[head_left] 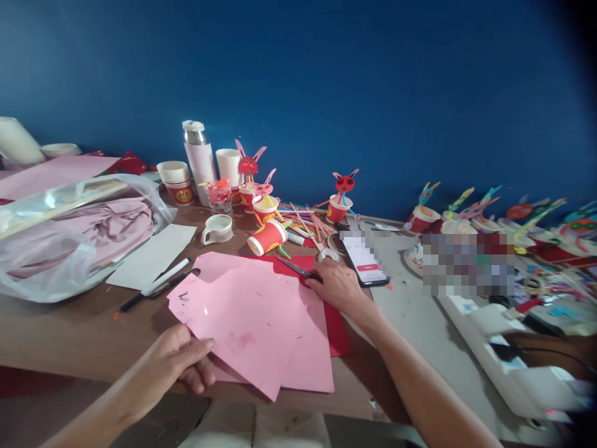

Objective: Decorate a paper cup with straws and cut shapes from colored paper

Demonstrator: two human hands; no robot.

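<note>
My left hand [184, 358] pinches the near left edge of a pink paper sheet [247, 317], thumb on top and fingers beneath. That sheet has small dark marks and a cut corner, and it overlaps another pink sheet [312, 367]. A red sheet [339, 333] shows under the pink ones on the right. At the far right of the paper, my right hand [338, 283] is closed on a pair of scissors [295, 268]. The blades point away to the left, and my fingers partly hide the handles. A roll of clear tape [329, 254] is just beyond this hand.
A phone [364, 258] lies right of my right hand. Beyond the paper are a tipped red cup [267, 238], a white mug [217, 229], pens [165, 275] and several cup puppets [339, 205]. A plastic bag [41, 274] lies left; a power strip [494, 361] sits right.
</note>
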